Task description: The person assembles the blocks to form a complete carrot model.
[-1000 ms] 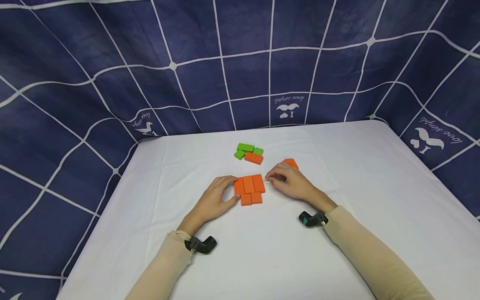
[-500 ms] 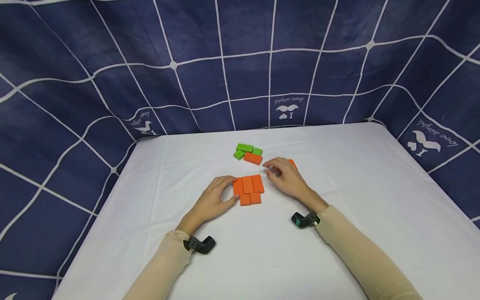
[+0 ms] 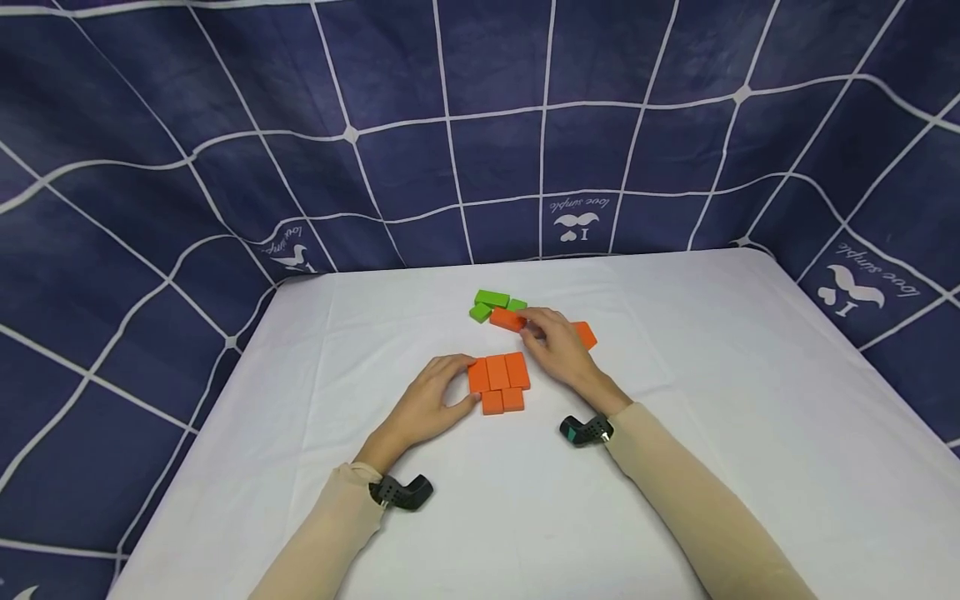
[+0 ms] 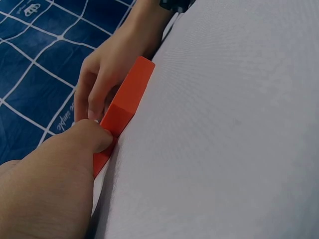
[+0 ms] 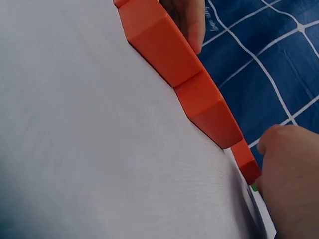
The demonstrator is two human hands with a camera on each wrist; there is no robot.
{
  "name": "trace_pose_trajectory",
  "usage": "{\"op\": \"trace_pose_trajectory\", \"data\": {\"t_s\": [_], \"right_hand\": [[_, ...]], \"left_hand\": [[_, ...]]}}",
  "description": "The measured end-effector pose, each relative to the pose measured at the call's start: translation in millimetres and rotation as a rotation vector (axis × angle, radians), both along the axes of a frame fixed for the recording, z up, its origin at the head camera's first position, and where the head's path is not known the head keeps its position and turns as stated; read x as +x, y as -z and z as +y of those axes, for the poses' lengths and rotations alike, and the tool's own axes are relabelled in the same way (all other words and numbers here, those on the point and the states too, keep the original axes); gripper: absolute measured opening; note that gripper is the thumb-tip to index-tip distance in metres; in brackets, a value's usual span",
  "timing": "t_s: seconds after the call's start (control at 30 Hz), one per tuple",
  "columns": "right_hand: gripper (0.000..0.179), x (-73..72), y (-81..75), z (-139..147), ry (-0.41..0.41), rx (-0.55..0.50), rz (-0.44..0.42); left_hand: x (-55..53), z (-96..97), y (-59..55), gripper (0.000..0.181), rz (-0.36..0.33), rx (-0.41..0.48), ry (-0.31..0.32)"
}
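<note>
Three orange blocks (image 3: 497, 372) lie side by side on the table, with two smaller orange blocks (image 3: 502, 401) against their near side. My left hand (image 3: 423, 400) holds the leftmost one, a fingertip at its far corner and the thumb at its near corner. In the left wrist view that thumb presses on an orange edge. Farther back, my right hand (image 3: 558, 346) has its index fingertip and thumb around the right end of a separate orange block (image 3: 504, 318). The right wrist view shows this block (image 5: 244, 162) right at the thumb.
Several green blocks (image 3: 492, 298) lie just behind the orange block at my right hand. Another orange block (image 3: 584, 334) sits right of that hand, partly hidden by it. A white cloth covers the table (image 3: 510, 517); a blue checked curtain (image 3: 495, 158) hangs behind.
My right hand has moved left and away from me, from beside the grouped orange blocks to the separate orange block, and now pinches its end. My left hand keeps its place.
</note>
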State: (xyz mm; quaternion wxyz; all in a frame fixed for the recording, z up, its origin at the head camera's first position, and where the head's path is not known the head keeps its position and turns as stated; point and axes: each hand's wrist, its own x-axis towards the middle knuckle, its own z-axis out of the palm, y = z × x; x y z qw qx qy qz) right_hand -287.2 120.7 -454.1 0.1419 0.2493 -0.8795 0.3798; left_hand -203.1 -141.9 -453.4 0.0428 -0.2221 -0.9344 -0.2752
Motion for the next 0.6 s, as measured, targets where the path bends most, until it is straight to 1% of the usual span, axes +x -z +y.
{"op": "trace_pose_trajectory", "data": {"t_s": [0.1,0.2,0.47,0.6], "right_hand": [[0.036,-1.6,0.3,-1.4,0.008,0.037,-0.017],[0.033,-1.6,-0.3,-1.6,0.019,0.050,-0.037],[0.022,0.6,-1.4,-2.6,0.094,0.018,-0.094],[0.024,3.8,-2.9,-3.6,0.111,-0.059,-0.102]], "left_hand": [[0.5,0.5,-0.3,0.056,-0.001,0.000,0.000],[0.5,0.7,-0.4,0.056,0.000,-0.001,0.001],[0.6,0.4,0.7,0.056,0.016,0.003,0.008],[0.2,-0.8,1.8,0.056,0.024,0.007,0.007]]}}
